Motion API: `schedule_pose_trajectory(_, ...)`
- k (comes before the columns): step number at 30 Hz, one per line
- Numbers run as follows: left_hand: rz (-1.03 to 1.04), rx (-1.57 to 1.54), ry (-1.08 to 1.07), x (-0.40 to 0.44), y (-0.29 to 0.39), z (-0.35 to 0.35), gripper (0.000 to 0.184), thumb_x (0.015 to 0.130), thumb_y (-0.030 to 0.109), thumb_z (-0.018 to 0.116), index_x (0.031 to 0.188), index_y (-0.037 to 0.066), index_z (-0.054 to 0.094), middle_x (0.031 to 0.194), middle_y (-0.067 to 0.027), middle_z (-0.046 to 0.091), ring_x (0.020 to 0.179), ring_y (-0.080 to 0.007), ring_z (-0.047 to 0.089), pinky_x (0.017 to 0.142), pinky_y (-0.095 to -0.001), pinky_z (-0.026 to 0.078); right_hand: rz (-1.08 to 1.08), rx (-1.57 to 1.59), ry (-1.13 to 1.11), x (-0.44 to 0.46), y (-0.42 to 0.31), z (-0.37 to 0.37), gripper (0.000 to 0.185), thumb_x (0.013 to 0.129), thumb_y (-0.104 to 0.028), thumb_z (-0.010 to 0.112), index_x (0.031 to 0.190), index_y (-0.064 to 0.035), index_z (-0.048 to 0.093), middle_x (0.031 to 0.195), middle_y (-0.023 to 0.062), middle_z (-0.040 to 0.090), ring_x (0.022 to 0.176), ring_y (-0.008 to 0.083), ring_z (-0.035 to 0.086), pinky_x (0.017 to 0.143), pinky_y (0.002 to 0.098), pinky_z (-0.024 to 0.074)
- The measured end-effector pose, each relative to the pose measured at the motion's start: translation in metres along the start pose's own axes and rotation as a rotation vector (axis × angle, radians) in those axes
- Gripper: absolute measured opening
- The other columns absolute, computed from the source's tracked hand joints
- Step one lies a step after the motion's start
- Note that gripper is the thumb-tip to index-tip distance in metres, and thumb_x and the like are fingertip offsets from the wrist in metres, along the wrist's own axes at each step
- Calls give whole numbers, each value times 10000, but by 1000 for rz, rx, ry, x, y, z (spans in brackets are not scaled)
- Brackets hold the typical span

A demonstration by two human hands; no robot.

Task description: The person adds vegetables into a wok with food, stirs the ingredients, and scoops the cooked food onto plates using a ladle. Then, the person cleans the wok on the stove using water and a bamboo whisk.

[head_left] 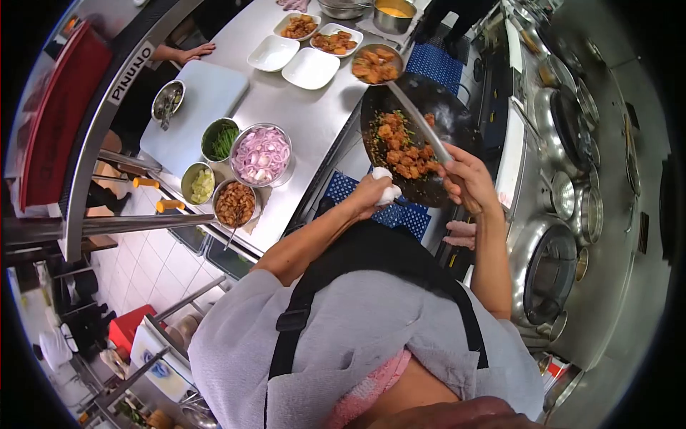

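Note:
In the head view, my left hand [366, 197] is closed around a bunched white cloth [386, 189] at the handle side of a dark wok [457, 118]. Browned, glazed food pieces [407, 154] with green bits lie in the wok. My right hand [469, 179] grips the long handle of a metal ladle [416, 118]. The ladle's bowl is full of similar pieces and sits beyond the wok's far rim, close to the white dishes. Two of these, a square dish [311, 68] and its neighbour [273, 53], hold nothing; two more contain browned pieces [334, 43].
Bowls of sliced red onion [261, 154], chopped greens [220, 139], pale green slices [198, 184] and brown diced food [234, 204] stand on the steel counter [286, 114]. Another person's hand [196, 53] rests by the cutting board [193, 93]. Stoves and pots [543, 272] line the right.

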State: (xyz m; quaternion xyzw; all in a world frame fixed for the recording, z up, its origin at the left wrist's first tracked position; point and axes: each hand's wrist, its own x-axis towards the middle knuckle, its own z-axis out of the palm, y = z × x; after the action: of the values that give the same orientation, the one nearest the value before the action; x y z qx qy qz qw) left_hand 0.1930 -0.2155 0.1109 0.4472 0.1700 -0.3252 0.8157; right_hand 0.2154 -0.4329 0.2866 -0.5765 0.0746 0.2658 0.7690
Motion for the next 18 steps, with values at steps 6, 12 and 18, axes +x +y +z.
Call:
schedule_pose_trajectory(6,-21,38,-62,-9,-2,1,273,910,205,604,1137,63,546,878,-84,636,642,-184,619,516,-325,513,-87,-235,-133,92,44,40,645,914,-5,618,1528,-25,420,796,38,612,508,95,535,425,248,430)
schedule_pose_trajectory(12,-44,52,-20,-8,-12,-6,297,890,177,629,1116,-3,563,856,-110,648,637,-206,642,497,-336,524,-230,-678,4,135,91,53,656,904,-3,630,1528,-22,430,844,46,648,502,85,528,466,258,436)
schedule_pose_trajectory(18,-22,36,-12,-10,-19,-6,272,892,165,617,1090,-12,561,830,-111,646,606,-200,634,465,-332,509,-453,-964,58,141,95,42,663,870,6,658,1504,-95,495,939,120,681,527,110,551,514,300,470)
